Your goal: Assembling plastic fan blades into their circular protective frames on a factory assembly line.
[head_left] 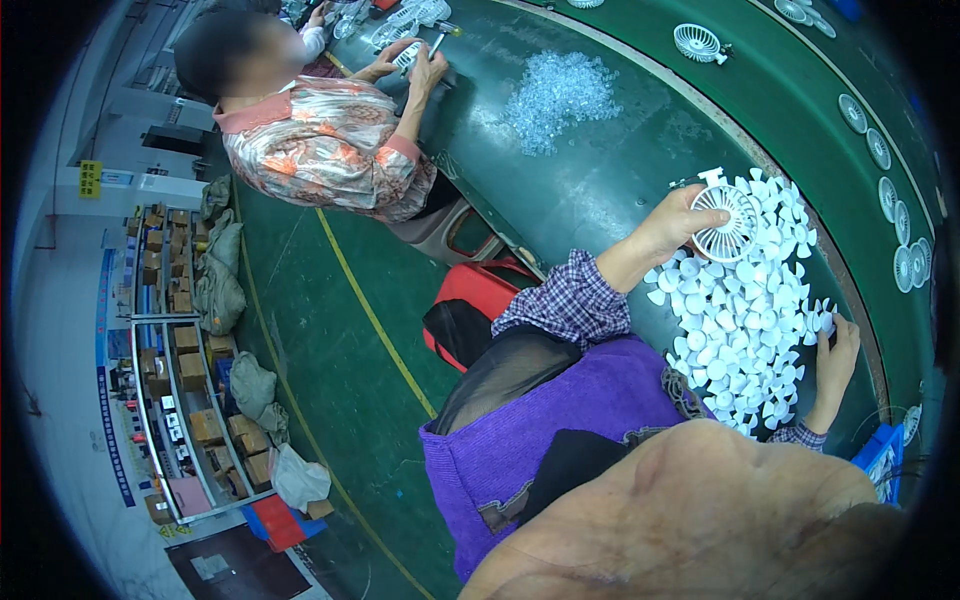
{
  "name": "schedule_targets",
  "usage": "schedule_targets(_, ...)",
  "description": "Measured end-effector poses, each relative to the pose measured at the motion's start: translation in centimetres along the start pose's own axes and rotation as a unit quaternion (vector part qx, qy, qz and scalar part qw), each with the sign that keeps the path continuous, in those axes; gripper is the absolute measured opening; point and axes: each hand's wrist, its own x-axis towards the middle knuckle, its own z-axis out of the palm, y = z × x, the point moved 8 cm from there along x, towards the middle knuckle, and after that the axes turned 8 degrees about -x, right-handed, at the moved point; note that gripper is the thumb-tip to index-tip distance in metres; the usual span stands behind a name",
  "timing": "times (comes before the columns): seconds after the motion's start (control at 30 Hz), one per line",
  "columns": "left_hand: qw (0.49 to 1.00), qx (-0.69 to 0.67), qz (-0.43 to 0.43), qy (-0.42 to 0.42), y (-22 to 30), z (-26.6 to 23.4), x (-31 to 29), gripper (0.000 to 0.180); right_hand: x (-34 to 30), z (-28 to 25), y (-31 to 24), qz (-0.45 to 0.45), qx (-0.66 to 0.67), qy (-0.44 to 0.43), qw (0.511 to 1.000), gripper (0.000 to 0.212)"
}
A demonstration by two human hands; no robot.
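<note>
My left hand [668, 226] grips a small white fan housing [724, 222], round with a ribbed guard, its thumb lying over the guard. Beneath and beside it spreads a big heap of white fan blades [730, 320], each a little propeller with a round hub. At the heap's right edge, my right hand [838, 362] has its fingers closed on a white fan blade [822, 322]; part of that grip is hidden by the blade and its neighbours.
A pile of clear small plastic parts [562, 100] lies on the green table [480, 150]. Beyond runs a green conveyor [800, 110] carrying white fan housings [700, 43]. A blue bin [880, 460] stands near my right arm. At left a co-worker [310, 140] handles a fan part with a tool.
</note>
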Motion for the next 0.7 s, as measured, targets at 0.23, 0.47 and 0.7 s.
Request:
schedule_targets(0.23,0.999,-0.017,0.047,0.022,-0.4,-0.8,1.0,0.026,0.2,-0.6,-0.1,-0.019,-0.032,0.018,0.999,0.045)
schedule_targets(0.47,0.999,-0.013,0.039,-0.019,0.8,1.4,0.5,0.036,0.1,-2.6,-0.5,0.013,-0.078,0.050,0.996,0.029)
schedule_targets(0.7,0.997,0.001,0.046,-0.070,0.7,5.3,1.0,0.047,0.7,-9.8,-10.1,-0.103,0.047,0.214,0.970,0.032)
